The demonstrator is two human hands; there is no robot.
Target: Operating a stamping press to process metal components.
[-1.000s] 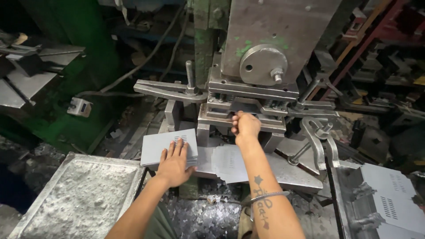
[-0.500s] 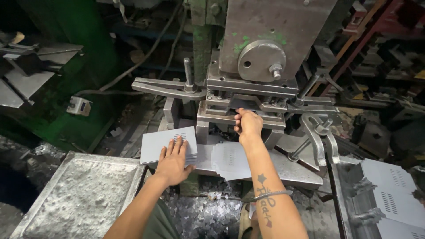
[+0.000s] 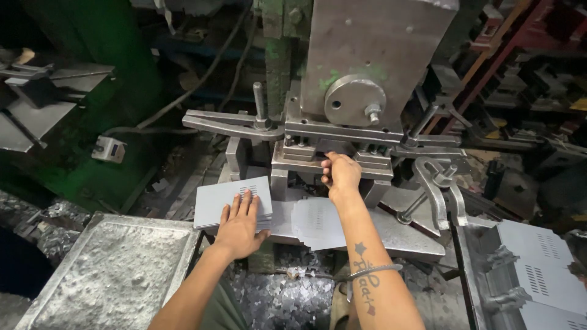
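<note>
The steel press bed [image 3: 403,235] carries a stack of grey sheet-metal blanks [image 3: 226,198] at its left end, a single punched grey sheet [image 3: 318,223] lying flat beside them, and the clamped die block [image 3: 293,160] behind, with bolted strap clamps [image 3: 443,186] at its right.

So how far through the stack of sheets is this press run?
Done: grey punched metal panels with slot rows lie at the right. In hand: the right hand reaches into the grey steel press die; the left hand rests on the stack of flat grey metal sheets. That stack remains.
</note>
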